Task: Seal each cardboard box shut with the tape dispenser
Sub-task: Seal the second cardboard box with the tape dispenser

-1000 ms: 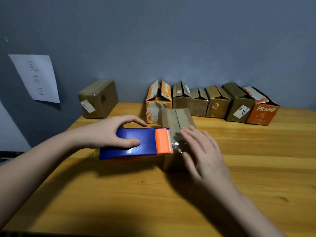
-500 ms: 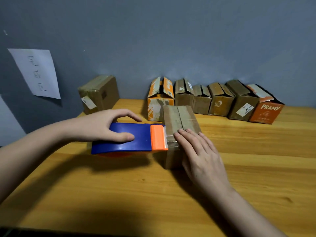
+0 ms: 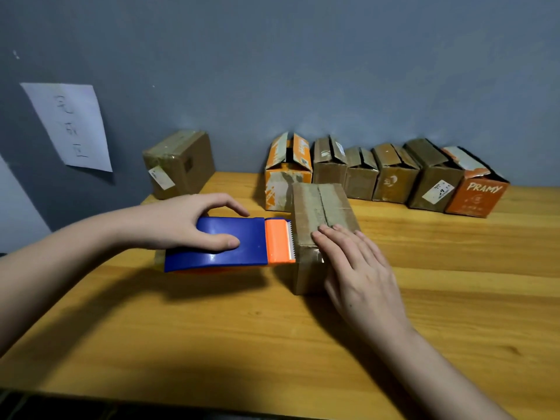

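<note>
Dispenser (image 3: 230,245) drawn leftward, right hand (image 3: 357,268) flat

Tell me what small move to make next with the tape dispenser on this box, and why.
Probably pull the tape dispenser away leftward so its toothed blade cuts the tape. The left hand grips it with the blade at the box edge, while the right hand rests flat on the box's near end, steadying it.

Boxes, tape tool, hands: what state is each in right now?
Front box: flaps closed, seam untaped on top.
Six boxes at wall: flaps ajar.
Left box: taped shut.
Tape dispenser: blade at front box's edge.
Left hand: grips dispenser.
Right hand: flat on front box.
</note>
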